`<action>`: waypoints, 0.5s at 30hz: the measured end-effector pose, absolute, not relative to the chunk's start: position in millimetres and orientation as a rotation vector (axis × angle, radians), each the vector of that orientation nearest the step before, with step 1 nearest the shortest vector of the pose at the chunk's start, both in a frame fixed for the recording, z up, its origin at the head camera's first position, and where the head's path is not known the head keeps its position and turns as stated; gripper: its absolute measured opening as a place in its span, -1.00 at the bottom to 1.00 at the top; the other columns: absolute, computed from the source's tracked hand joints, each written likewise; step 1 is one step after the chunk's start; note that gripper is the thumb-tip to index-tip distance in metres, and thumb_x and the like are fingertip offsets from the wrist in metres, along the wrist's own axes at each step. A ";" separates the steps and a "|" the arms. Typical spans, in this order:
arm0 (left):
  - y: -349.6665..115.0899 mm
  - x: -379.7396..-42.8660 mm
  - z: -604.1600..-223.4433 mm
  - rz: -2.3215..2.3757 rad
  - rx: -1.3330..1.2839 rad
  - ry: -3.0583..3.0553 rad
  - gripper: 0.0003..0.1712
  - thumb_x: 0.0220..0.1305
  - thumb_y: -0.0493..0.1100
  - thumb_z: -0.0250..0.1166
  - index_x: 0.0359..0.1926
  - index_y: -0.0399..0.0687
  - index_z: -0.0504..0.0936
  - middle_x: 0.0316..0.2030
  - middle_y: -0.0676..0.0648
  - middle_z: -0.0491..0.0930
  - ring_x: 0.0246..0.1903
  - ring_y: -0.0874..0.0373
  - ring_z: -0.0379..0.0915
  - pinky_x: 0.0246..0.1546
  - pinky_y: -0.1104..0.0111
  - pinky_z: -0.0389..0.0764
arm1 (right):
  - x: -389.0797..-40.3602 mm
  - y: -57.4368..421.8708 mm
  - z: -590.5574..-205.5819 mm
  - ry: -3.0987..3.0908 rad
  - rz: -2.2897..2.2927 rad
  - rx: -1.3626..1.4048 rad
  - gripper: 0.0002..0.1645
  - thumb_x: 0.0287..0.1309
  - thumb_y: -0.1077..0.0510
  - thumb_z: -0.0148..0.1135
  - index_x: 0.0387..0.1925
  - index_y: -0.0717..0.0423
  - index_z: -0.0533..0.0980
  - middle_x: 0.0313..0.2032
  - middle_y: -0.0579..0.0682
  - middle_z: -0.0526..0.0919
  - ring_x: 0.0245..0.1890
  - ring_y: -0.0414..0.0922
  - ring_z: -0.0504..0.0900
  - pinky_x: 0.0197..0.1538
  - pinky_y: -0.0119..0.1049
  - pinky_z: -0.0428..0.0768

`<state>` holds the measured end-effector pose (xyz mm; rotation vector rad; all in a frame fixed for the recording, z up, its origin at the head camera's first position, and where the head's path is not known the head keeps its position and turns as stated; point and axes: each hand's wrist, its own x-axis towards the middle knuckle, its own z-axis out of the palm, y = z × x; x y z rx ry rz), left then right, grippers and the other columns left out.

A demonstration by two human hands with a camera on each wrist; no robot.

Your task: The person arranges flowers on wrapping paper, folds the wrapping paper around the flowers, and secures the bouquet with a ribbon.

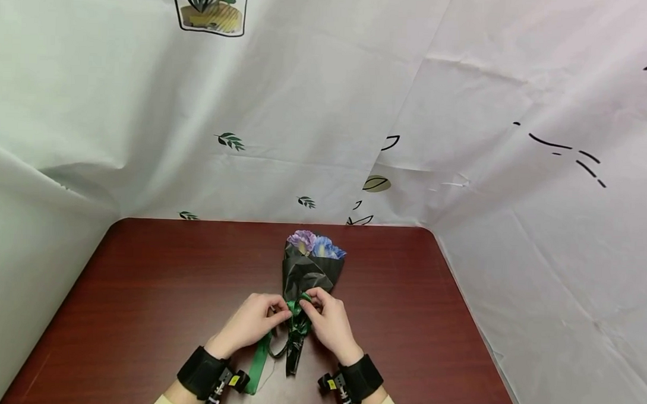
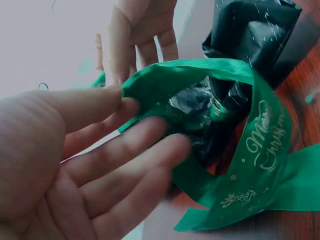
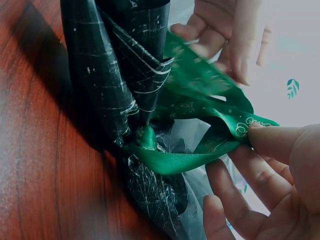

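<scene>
A small bouquet lies on the table, its purple flower (image 1: 302, 239) and blue flower (image 1: 327, 248) showing above black wrapping paper (image 1: 307, 273). Green ribbon (image 2: 260, 135) with pale printed lettering is tied in a knot (image 3: 146, 137) round the bouquet's narrow neck. Thumb and index finger of my left hand (image 1: 255, 315) pinch a loop of this ribbon, the other fingers spread loosely. From the other side my right hand (image 1: 331, 324) pinches ribbon between thumb and fingers. One ribbon tail (image 1: 259, 366) trails toward the left wrist. Below the knot, the wrapped stem end (image 1: 293, 358) points toward me.
The dark red wooden table (image 1: 193, 263) has rounded far corners. White cloth (image 1: 305, 106) printed with leaves hangs behind it and along both sides. Black straps with small cameras (image 1: 204, 373) sit on both wrists.
</scene>
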<state>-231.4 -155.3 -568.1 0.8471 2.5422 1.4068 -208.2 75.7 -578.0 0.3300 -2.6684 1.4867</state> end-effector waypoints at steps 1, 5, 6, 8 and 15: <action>-154.8 -232.2 -569.3 1.414 0.827 2.584 -0.92 0.57 -0.13 0.46 -0.16 0.03 0.79 -0.34 0.04 0.75 -0.49 0.20 0.64 -0.38 0.40 0.61 | -208.3 76.0 -578.2 -2.671 1.486 0.331 -0.76 0.66 0.05 0.31 0.15 0.07 0.70 -0.20 -0.07 0.83 -0.44 -0.29 0.61 -0.34 -0.36 0.54; -153.0 -236.4 -573.5 1.444 0.777 2.685 -0.85 0.49 -0.17 0.53 -0.01 -0.04 0.77 -0.16 0.01 0.72 -0.42 0.35 0.52 -0.36 0.38 0.58 | -208.9 76.8 -578.2 -2.674 1.482 0.343 -0.78 0.66 0.06 0.31 0.14 0.05 0.70 -0.23 -0.08 0.83 -0.49 -0.30 0.56 -0.37 -0.37 0.49; -152.7 -237.8 -574.5 1.442 0.781 2.688 -0.76 0.48 -0.17 0.54 0.08 -0.08 0.78 -0.10 -0.02 0.73 -0.42 0.36 0.50 -0.38 0.38 0.58 | -209.1 77.1 -578.2 -2.673 1.481 0.349 -0.79 0.67 0.06 0.30 0.13 0.04 0.70 -0.24 -0.08 0.83 -0.51 -0.30 0.54 -0.38 -0.38 0.47; -151.5 -240.6 -575.9 1.418 0.802 2.674 -0.60 0.48 -0.16 0.54 0.25 -0.15 0.76 -0.05 -0.06 0.73 -0.44 0.38 0.47 -0.42 0.39 0.53 | -209.2 77.6 -578.3 -2.671 1.482 0.357 -0.80 0.66 0.06 0.30 0.12 0.03 0.70 -0.26 -0.08 0.82 -0.56 -0.31 0.48 -0.41 -0.39 0.42; -142.8 -248.5 -579.9 1.220 0.931 2.709 -0.61 0.46 -0.10 0.57 0.21 -0.14 0.84 -0.30 0.03 0.75 -0.60 0.39 0.29 -0.49 0.42 0.36 | -208.1 74.7 -577.7 -2.654 1.489 0.376 -0.84 0.64 0.09 0.33 0.07 0.01 0.72 -0.20 -0.06 0.87 -0.49 -0.14 0.66 -0.38 -0.40 0.46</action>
